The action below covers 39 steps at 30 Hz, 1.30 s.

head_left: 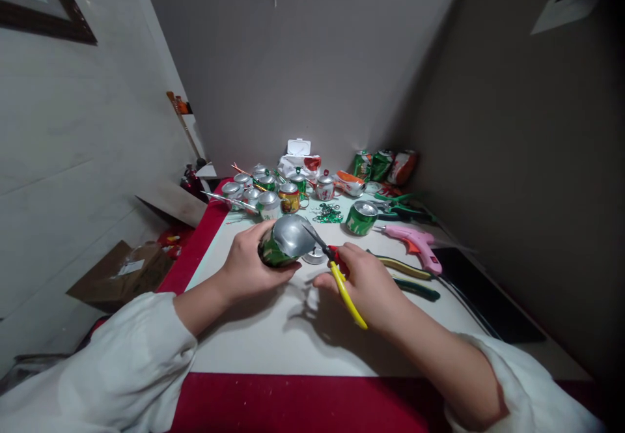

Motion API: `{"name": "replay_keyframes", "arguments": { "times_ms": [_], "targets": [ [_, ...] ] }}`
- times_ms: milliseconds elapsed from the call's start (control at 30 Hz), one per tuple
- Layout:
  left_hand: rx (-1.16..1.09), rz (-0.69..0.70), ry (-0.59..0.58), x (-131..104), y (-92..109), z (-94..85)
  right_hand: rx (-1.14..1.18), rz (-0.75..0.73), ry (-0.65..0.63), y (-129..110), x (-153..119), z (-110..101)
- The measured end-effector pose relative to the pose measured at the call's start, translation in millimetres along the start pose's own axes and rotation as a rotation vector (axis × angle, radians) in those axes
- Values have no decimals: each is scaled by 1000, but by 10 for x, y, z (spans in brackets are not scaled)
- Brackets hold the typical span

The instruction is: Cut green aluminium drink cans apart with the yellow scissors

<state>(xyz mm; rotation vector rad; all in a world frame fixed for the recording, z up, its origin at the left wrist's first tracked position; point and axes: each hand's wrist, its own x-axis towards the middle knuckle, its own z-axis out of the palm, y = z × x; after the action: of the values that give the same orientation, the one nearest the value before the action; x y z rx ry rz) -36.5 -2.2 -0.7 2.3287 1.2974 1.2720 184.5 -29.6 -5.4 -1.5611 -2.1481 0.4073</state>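
Note:
My left hand point(251, 260) is wrapped round a cut green drink can point(273, 251), tilted so its bare silver metal faces up and to the right. In my right hand point(368, 280) is a pair of pointed snips point(349, 299) with yellow and red handles. Their dark blades reach the right edge of the can; whether they touch the metal I cannot tell. Partly hidden behind the can and snips lies a round silver piece point(314, 255) on the white board. Farther back stands a short green can section point(362, 218).
Several small teapots and cups made from cans, such as a gold one point(290, 197), stand at the back left. Green metal scraps point(328, 213) lie mid-board. To the right are a pink glue gun point(415, 244), pliers point(415, 286) and a black flat panel point(488, 296).

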Motion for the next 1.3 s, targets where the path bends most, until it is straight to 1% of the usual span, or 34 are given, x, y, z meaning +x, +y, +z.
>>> {"name": "replay_keyframes", "arguments": {
  "times_ms": [200,333,533,700,800,900,1033,1167,1300],
  "targets": [
    [80,-15,2,-2,6,2,-42,27,-18,0,2,-11],
    [81,-34,18,-18,38,15,-70,31,-6,14,9,5],
    [81,-50,16,-74,26,12,-38,29,-1,33,23,36],
    [85,-71,18,-109,14,-1,-14,-7,1,65,47,54],
    [92,-60,28,-127,12,7,0,4,-23,59,45,41],
    [83,-15,17,-152,11,31,22,-7,-57,43,30,24],
    [43,37,-1,-174,1,63,25,-30,-62,42,14,26],
    [23,33,-11,-170,-24,73,28,-9,-60,47,14,22],
    [-24,1,-51,-175,-52,77,12,-11,-52,42,13,-9]
  ]
}}
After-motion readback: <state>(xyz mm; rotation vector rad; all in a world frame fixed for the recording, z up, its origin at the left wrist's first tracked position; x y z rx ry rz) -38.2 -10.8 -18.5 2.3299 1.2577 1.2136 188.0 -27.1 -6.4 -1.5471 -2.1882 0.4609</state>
